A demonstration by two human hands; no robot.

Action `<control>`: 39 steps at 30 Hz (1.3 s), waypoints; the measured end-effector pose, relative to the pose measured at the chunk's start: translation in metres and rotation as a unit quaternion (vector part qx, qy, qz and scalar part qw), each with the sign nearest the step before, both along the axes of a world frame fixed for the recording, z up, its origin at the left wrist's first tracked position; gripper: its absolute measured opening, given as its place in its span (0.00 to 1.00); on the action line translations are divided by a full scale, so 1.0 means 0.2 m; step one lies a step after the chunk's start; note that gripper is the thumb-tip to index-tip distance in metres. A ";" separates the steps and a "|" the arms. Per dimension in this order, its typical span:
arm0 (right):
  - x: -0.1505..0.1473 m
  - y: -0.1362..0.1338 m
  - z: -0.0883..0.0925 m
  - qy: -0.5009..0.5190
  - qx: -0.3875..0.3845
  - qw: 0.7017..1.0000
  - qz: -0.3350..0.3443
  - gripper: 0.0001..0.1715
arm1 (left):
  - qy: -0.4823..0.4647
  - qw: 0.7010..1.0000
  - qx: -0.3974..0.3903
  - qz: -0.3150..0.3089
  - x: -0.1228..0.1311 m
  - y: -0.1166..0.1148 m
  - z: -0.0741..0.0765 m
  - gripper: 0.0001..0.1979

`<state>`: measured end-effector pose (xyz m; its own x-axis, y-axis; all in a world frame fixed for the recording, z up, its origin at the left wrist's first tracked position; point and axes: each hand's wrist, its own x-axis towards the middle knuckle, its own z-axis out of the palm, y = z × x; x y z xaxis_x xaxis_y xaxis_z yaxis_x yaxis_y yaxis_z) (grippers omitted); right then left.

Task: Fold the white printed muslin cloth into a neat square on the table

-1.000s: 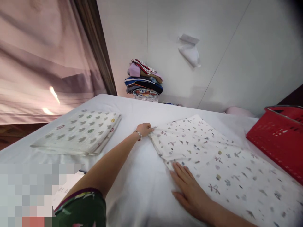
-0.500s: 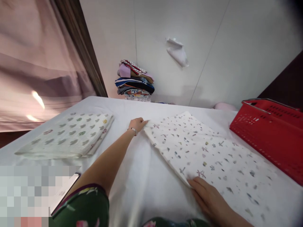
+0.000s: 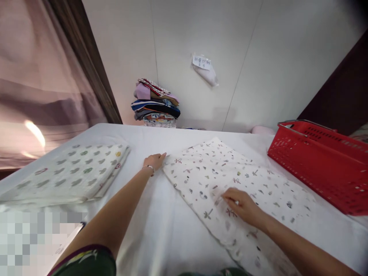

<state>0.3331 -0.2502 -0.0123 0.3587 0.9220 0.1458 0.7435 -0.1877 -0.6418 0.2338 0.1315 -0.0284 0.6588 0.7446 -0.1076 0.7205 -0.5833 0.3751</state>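
Observation:
A white cloth printed with small palm trees and leaves (image 3: 207, 172) lies spread on the table. At its far left corner, my left hand (image 3: 154, 161) is closed, with thumb and fingers pinching the corner. My right hand (image 3: 241, 205) is over the near part of the cloth, its fingers closed on a blurred, raised bit of the fabric. Below that hand the near edge looks loose and rumpled. To the left rests a folded pale cloth with grey, green and red prints (image 3: 74, 168), apart from both hands.
A red plastic basket with a metal handle (image 3: 319, 165) stands at the right. Folded clothes (image 3: 155, 101) are stacked beyond the far edge of the white-covered table (image 3: 143, 134). A paper note (image 3: 201, 62) hangs on the wall. A phone-like device (image 3: 67, 245) is partly visible at lower left.
My right hand has moved from the cloth's near edge up and inward, drawing fabric with it. My left hand stays at the corner. The view has shifted slightly to the right.

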 end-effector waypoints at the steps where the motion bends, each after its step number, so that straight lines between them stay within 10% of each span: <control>1: 0.07 0.04 0.00 -0.017 0.022 0.999 -0.026 0.14 | 0.001 1.000 0.017 -0.003 0.01 0.00 -0.01 0.29; 9: 0.68 0.49 -0.05 -0.087 -0.062 0.971 -0.214 0.17 | -0.016 0.996 0.088 0.011 0.04 0.00 -0.12 0.25; 16: 1.01 0.91 -0.15 -0.092 -0.155 0.959 -0.221 0.23 | -0.070 0.995 0.038 0.054 0.02 0.00 -0.14 0.25; 24: 1.12 1.17 -0.17 -0.140 -0.220 0.957 -0.128 0.17 | -0.090 0.995 0.016 0.042 0.02 0.00 -0.15 0.23; 39: 1.11 1.25 -0.24 -0.178 -0.191 0.929 -0.263 0.17 | -0.054 0.993 0.049 0.096 0.04 0.01 -0.15 0.21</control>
<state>0.5556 0.0007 -0.0608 0.7653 0.6424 0.0395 0.6374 -0.7479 -0.1855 0.2411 0.1342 -0.0580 0.5080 0.8607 0.0342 0.7804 -0.4767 0.4046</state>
